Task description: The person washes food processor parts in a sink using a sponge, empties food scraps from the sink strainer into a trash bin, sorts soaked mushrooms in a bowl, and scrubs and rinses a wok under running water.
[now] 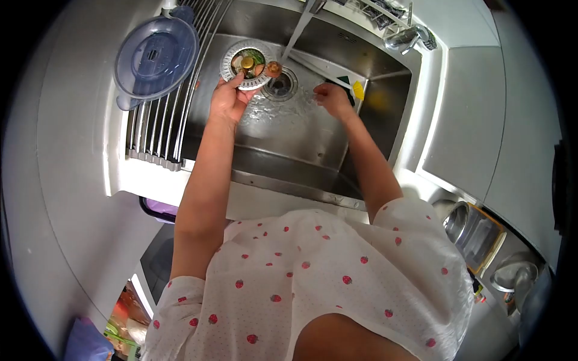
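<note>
A white sink strainer basket [226, 61] with a slotted rim holds food scraps [248, 62] of mixed colours around a brass-coloured centre knob. My left hand [229, 100] grips its near rim, thumb on top, and holds it above the sink by the drain. A round brownish piece [273, 69] sits at the basket's right edge. My right hand [332, 99] hovers over the right half of the sink, fingers curled together, with no object visible in them. Close behind it are a dark green item [344, 80] and a yellow piece [359, 90]. Water wets the sink floor near the drain [280, 85].
The steel sink [271, 135] has a faucet spout [299, 29] reaching over it from the back. On the left, a roll-up drying rack [158, 129] carries a translucent blue lid [155, 58]. A metal fixture [404, 40] stands at the back right corner.
</note>
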The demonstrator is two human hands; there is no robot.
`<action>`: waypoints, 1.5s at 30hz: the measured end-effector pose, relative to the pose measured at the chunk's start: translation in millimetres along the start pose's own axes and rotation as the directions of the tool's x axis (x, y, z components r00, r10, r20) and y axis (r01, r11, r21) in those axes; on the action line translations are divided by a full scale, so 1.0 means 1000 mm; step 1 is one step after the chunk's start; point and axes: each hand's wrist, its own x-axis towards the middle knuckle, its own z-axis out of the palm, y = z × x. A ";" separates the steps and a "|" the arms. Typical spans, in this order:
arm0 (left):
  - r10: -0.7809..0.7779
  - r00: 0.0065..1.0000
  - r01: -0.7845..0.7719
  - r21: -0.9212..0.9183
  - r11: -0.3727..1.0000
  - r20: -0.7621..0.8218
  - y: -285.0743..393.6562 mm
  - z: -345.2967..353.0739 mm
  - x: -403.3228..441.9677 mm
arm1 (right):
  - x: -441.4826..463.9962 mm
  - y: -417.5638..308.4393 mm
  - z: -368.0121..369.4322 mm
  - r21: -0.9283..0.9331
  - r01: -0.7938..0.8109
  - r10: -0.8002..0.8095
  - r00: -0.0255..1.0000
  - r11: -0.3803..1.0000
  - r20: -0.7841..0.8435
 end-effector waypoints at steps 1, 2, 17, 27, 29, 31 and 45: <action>0.001 1.000 -0.001 0.008 1.000 0.003 0.003 0.001 -0.002 | -0.006 -0.015 0.001 0.003 0.009 -0.009 1.000 1.000 0.002; 0.010 1.000 -0.011 0.010 1.000 0.007 0.004 0.001 -0.004 | -0.012 -0.032 0.004 0.068 0.035 -0.027 0.993 0.997 -0.112; 0.007 0.999 -0.006 -0.020 1.000 0.038 -0.022 0.035 -0.026 | -0.056 -0.174 -0.015 0.051 0.210 -0.175 0.907 0.976 -0.384; -0.085 0.993 0.087 -0.015 0.996 0.081 -0.017 0.042 -0.029 | -0.022 -0.201 -0.027 -0.287 0.479 -0.556 0.655 0.829 -0.512; -0.057 0.997 0.058 -0.032 0.998 0.052 -0.015 0.050 -0.030 | -0.003 -0.204 -0.036 0.478 0.228 -0.039 0.927 0.848 -0.374; -0.064 0.997 0.067 -0.049 0.997 0.048 -0.015 0.053 -0.027 | 0.000 -0.219 -0.046 0.741 0.189 0.036 0.961 0.645 -0.276; -0.051 0.985 0.039 0.079 0.996 0.164 -0.013 0.059 -0.007 | 0.060 -0.221 -0.017 0.452 0.394 -0.209 0.890 0.800 -0.405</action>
